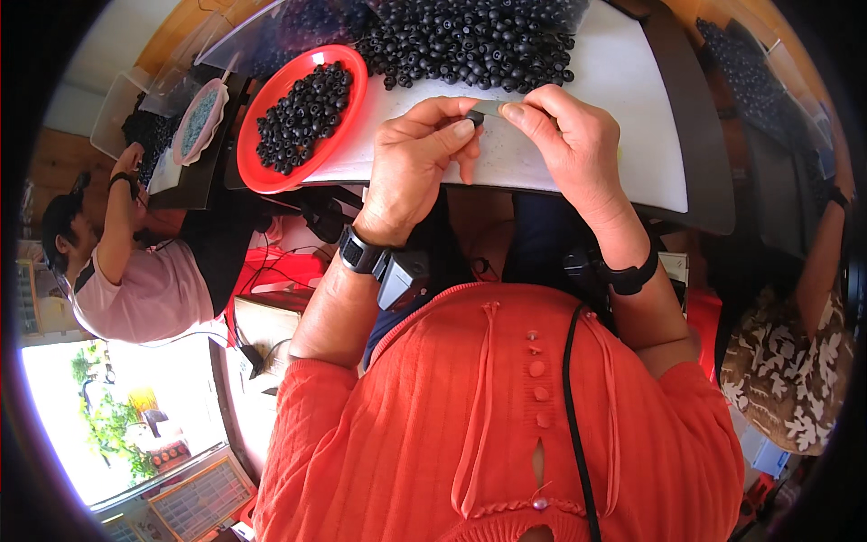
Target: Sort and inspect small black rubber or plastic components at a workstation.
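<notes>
Over the near edge of the white work surface [632, 108], my two hands meet. My left hand [408, 154] pinches a small black rounded piece [476, 117] between thumb and fingers. Between the thumb and forefinger of my right hand [578, 144] is a flat grey-green strip [489, 107], its other end at the black piece. Whether the strip presses on the piece or only lies beside it, I cannot tell. Just beyond the hands spreads a big heap of small black pieces [470, 45], several showing round holes. To the left, a red plate [250, 154] bears more of them.
A clear plastic panel [237, 43] stands beside the heap. On the left, another person [149, 271] works near a pale plate [219, 101] of bluish bits. A second person's arm [820, 244] shows at the far right, near another dark heap [736, 63].
</notes>
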`<state>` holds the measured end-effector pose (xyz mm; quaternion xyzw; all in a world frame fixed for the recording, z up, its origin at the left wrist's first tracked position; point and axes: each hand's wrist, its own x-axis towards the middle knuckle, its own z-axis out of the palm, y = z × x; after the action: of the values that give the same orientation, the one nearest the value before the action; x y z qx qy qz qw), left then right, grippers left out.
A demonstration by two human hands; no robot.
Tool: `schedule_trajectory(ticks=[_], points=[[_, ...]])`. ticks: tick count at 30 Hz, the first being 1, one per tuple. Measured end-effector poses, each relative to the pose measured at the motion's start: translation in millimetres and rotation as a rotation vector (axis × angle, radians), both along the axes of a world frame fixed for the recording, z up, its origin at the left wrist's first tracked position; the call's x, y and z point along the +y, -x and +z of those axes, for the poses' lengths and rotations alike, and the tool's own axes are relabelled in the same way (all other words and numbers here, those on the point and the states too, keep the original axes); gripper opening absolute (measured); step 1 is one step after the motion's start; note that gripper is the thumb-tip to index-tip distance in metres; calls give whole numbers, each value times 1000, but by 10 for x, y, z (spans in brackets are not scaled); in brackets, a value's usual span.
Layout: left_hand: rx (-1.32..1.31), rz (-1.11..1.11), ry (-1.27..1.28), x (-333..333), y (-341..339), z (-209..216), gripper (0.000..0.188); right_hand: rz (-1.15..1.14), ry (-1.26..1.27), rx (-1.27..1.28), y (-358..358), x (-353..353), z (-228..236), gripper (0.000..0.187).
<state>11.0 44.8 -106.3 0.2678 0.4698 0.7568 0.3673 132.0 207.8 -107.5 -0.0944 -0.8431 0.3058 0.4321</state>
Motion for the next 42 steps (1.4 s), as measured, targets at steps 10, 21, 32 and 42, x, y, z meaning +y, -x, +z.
schedule_trajectory(ticks=[10, 21, 32, 42], points=[[-9, -3, -61, 29, 11, -67, 23, 29, 48, -7, -2, 9, 3, 26], [19, 3, -92, 79, -50, -34, 26, 24, 78, 16, -11, 7, 0, 25], [102, 20, -31, 60, -94, -22, 31, 32, 56, -9, -29, 3, 21, 27], [116, 42, -33, 63, -128, -32, 32, 40, 20, 7, -30, 7, 16, 29]])
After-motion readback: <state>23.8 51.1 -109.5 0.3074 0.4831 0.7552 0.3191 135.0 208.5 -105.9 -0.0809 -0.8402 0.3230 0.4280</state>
